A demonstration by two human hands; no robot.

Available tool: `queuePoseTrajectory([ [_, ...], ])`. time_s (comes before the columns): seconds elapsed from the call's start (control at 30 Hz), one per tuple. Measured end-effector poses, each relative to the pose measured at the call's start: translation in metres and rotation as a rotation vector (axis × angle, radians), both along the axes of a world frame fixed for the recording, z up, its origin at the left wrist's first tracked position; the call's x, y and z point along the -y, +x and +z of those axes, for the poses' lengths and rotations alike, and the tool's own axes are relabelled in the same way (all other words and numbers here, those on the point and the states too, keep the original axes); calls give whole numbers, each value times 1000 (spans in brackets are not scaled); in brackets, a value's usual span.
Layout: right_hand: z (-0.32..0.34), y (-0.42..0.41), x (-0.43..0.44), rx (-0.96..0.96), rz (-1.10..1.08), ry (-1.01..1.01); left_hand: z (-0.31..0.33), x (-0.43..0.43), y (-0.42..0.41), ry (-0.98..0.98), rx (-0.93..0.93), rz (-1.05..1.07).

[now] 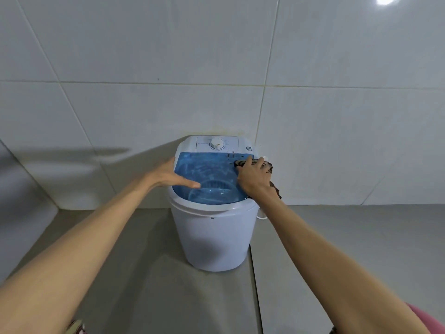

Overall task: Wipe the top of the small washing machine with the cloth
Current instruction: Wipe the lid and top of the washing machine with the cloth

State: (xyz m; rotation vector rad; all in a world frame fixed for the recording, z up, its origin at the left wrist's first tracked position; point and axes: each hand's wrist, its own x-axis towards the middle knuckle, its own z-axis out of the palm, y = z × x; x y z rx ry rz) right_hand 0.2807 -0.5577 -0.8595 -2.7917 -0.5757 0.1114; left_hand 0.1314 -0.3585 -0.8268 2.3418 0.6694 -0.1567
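Home bathroom or laundry corner: glossy white wall tiles, grey tiled floor, small washing machine.

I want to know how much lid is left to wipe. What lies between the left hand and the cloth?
In the head view, only bare blue lid lies between the left hand and the cloth under the right hand.

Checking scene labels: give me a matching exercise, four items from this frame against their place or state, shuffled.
Things:
1. cloth
2. left hand
3. white dial
4. blue lid

Places or states:
A. on the white control panel behind the lid
B. flat and open on the lid's left side
C. under the right hand at the lid's right edge
D. translucent, shut over the tub

Pairs: 1-C, 2-B, 3-A, 4-D
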Motion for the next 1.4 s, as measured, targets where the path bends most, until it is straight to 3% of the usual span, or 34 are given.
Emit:
queuePoseTrajectory([
  [0.37, 7, 23, -43, 97, 95, -82, -16, 14, 6, 188, -122, 11],
  [0.53, -1, -17, -38, 138, 463, 117, -11, 17, 6, 224, -169, 5],
  [0.6, 0, -28, -36, 120, 519, 238, -11, 16, 4, 224, -171, 4],
  [0.67, 0, -31, -31, 119, 427, 262, -9, 17, 3, 220, -196, 4],
  [0.77, -4, -25, -20, 118, 243, 35, -7, 17, 5, 220, -245, 5],
  [0.83, -5, -16, -19, 88, 238, -3, -7, 18, 4, 197, -247, -2],
  [1.07, 12, 38, -36, -16, 200, 8, -19, 8, 7, 153, -165, -16],
  [1.4, 15, 58, -55, 29, 77, 63, -20, 11, 5, 135, -164, 8],
])
